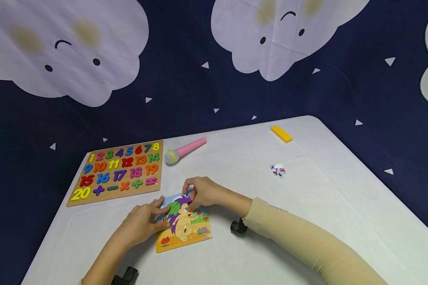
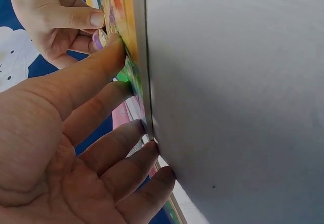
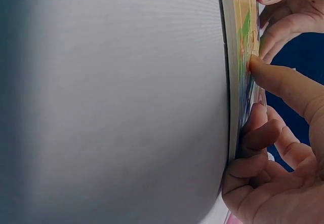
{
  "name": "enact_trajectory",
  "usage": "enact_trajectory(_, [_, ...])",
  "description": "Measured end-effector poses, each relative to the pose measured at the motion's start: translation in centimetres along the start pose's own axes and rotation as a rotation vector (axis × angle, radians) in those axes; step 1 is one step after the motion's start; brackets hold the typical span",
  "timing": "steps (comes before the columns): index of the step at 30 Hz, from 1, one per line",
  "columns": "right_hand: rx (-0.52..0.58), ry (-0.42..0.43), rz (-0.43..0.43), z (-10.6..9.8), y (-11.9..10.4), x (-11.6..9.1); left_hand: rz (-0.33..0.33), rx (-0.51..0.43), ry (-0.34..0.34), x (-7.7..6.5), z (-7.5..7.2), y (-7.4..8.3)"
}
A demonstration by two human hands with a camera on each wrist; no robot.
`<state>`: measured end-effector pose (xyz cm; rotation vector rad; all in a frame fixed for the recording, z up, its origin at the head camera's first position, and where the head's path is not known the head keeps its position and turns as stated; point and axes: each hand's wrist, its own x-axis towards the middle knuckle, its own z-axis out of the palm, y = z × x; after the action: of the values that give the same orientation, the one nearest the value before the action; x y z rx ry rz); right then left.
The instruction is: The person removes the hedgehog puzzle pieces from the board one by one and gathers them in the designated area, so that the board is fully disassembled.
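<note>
A wooden hedgehog jigsaw puzzle lies on the white table, its picture facing up. My left hand rests at the puzzle's left side in the head view, thumb and index fingertip on the picture, the other fingers along the edge. At the far edge, my right hand curls its fingers around the board while the thumb presses on the picture near the hedgehog's face. Something purple and cream shows by the right fingers in the left wrist view. The right palm hides the puzzle's upper right corner.
A board of coloured numbers lies at the back left, with a pink toy microphone beside it. Farther right are a yellow block and a loose puzzle piece. A patterned cloth hangs behind the table.
</note>
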<state>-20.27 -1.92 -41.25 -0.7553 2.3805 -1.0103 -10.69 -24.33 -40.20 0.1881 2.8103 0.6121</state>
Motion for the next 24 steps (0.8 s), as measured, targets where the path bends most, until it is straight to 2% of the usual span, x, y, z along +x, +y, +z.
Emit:
enact_trajectory(13, [0.000,0.004,-0.004,0.0,0.2,0.0,-0.034,0.112,0.102,0.5,0.5,1.8])
enact_trajectory(17, [-0.002,0.002,-0.006,0.0,0.2,-0.1,-0.064,0.130,0.101,0.6,0.6,2.4])
enact_trajectory(24, [0.004,-0.003,-0.005,0.0,0.2,-0.1,-0.085,0.141,0.101,0.6,0.6,2.7])
